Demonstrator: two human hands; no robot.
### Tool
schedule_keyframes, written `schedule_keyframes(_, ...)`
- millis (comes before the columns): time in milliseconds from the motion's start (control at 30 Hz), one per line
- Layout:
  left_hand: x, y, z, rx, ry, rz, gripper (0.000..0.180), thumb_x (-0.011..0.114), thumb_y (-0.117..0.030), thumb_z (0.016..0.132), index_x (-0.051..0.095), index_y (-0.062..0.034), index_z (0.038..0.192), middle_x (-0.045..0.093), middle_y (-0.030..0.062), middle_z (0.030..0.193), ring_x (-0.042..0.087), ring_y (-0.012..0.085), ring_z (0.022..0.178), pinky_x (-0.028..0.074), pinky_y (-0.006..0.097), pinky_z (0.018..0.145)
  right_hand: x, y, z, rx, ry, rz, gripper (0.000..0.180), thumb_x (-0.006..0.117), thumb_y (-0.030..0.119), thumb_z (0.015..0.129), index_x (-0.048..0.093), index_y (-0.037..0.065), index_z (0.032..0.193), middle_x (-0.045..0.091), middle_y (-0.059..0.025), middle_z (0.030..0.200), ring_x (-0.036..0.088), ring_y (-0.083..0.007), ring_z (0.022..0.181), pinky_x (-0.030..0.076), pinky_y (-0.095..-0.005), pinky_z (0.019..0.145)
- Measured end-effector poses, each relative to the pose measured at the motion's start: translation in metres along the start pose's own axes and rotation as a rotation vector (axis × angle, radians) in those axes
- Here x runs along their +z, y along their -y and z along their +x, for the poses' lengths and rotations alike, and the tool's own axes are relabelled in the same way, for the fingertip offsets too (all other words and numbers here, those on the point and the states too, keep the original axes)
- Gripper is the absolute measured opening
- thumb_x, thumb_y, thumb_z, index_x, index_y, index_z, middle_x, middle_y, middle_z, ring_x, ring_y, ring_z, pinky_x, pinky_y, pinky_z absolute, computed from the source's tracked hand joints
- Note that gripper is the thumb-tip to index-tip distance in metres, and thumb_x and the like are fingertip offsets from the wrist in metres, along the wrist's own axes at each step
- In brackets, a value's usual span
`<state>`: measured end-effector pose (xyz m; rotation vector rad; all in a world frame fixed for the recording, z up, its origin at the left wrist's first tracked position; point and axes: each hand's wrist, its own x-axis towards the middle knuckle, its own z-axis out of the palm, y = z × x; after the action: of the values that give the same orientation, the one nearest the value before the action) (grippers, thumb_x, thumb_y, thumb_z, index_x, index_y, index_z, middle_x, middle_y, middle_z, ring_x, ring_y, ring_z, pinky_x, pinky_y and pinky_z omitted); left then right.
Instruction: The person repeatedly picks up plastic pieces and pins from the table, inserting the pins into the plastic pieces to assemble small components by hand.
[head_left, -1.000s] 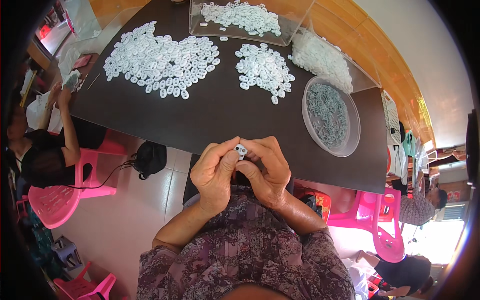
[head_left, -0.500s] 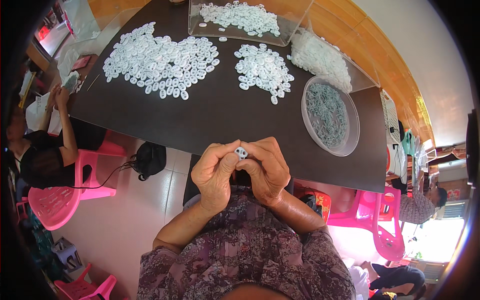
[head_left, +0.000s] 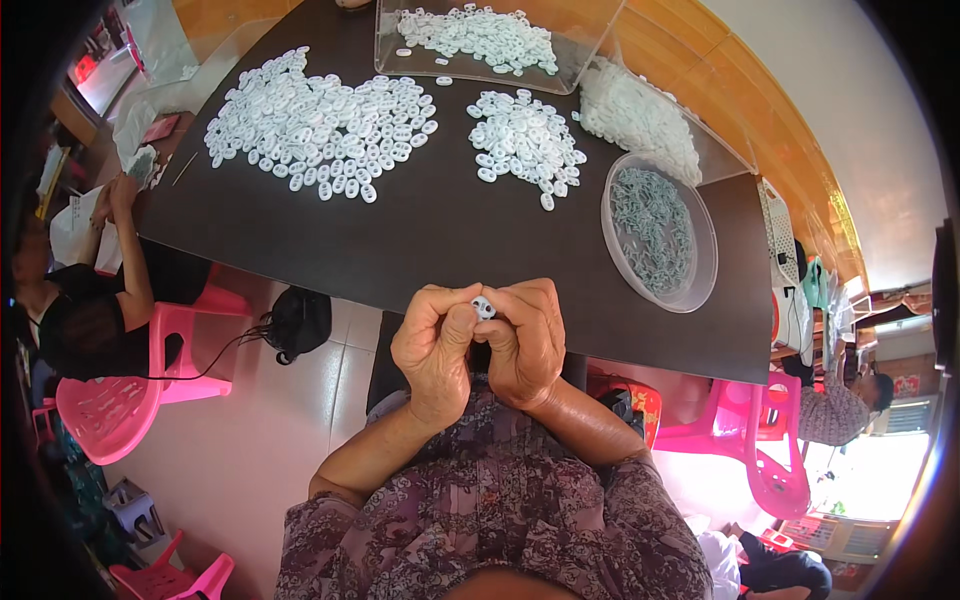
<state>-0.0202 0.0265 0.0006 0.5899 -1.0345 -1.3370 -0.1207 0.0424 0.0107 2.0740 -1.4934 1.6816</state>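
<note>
Just off the near edge of the dark table, a small white oval piece with dark holes (head_left: 483, 307) is pinched in both of my hands. My left hand (head_left: 434, 350) presses it from the left with thumb and forefinger. From the right, my right hand (head_left: 528, 340) grips it the same way, its other fingers curled. The two hands nearly touch at the tips. Beyond them lie a large pile of white oval pieces (head_left: 320, 125) and a smaller pile of similar pieces (head_left: 525, 140). A round clear tub (head_left: 708, 265) of small grey-green pieces stands at the right.
Toward the back of the dark table (head_left: 420, 235) are a clear bin (head_left: 480, 72) and another transparent container (head_left: 735, 160), both with white pieces. Pink plastic chairs (head_left: 725, 430) stand to the right and left. A co-worker (head_left: 100, 280) sits at the left, hands at the table.
Both hands still pinch the oval piece at the same spot. My wrists have drawn slightly closer together. At the lower right, another person has shifted.
</note>
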Motion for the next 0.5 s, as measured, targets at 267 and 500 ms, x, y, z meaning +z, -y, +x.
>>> schedule_keyframes(267, 0.003, 0.007, -0.001, 0.024, -0.038, 0.023, 0.018, 0.054, -0.016, 0.094, 0.057, 0.0013, 0.097, 0.047, -0.0016, 0.078, 0.041, 0.0052, 0.071, 0.036, 0.019, 0.064, 0.006, -0.007, -0.002, -0.072, -0.020, -0.034, 0.026, 0.065, -0.001, 0.075, 0.058, -0.002, 0.100, 0.056, -0.0096, 0.081, 0.052, -0.0248, 0.068, 0.045, -0.0327, 0.057)
schedule_keyframes(500, 0.005, 0.011, 0.004, 0.040, -0.065, 0.061, 0.019, 0.053, -0.017, 0.095, 0.059, 0.0020, 0.097, 0.047, -0.0011, 0.079, 0.040, 0.0051, 0.071, 0.036, 0.019, 0.064, 0.008, -0.014, 0.002, -0.080, -0.003, -0.052, 0.025, 0.064, -0.001, 0.076, 0.058, -0.002, 0.100, 0.057, -0.0100, 0.083, 0.053, -0.0247, 0.069, 0.046, -0.0328, 0.059)
